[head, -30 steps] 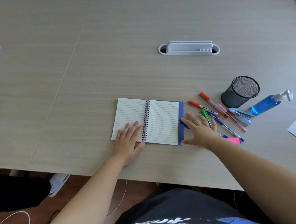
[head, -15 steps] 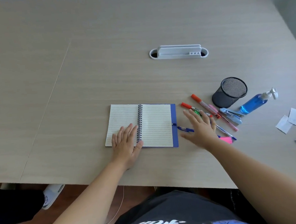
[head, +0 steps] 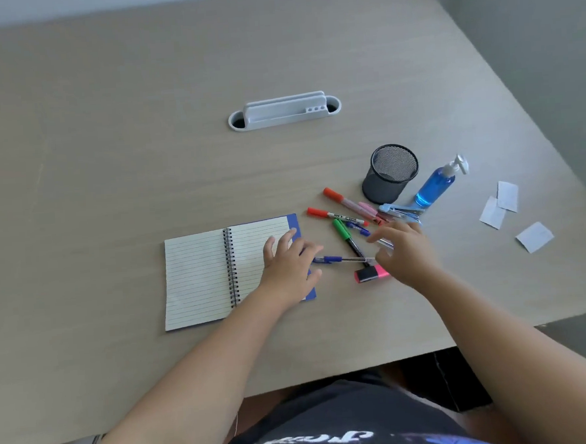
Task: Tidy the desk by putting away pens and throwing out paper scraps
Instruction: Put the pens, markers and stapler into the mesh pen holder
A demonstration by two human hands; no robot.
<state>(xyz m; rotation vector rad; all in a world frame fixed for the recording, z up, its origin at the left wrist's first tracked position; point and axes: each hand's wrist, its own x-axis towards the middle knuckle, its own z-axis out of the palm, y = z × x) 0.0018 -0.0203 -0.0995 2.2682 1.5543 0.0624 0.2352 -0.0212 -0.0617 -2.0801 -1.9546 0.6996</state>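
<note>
From the head view, an open spiral notebook (head: 216, 274) lay on the pale wood counter (head: 111, 185). The left hand (head: 289, 268) rested over the notebook's right page with fingers spread, holding nothing, its fingertips near the cap end of a blue pen (head: 342, 260) lying just beside the notebook. The right hand (head: 405, 251) sat at the pen's other end with fingers curled loosely; whether it gripped the pen could not be told. Between the hands lay a green marker (head: 345, 234), and a pink highlighter (head: 370, 273) sat just below. Two orange-capped markers (head: 336, 215) lay near a black mesh cup (head: 390, 173), beside a blue pump bottle (head: 437, 185). Three paper scraps (head: 508, 208) lay well apart to the right.
</note>
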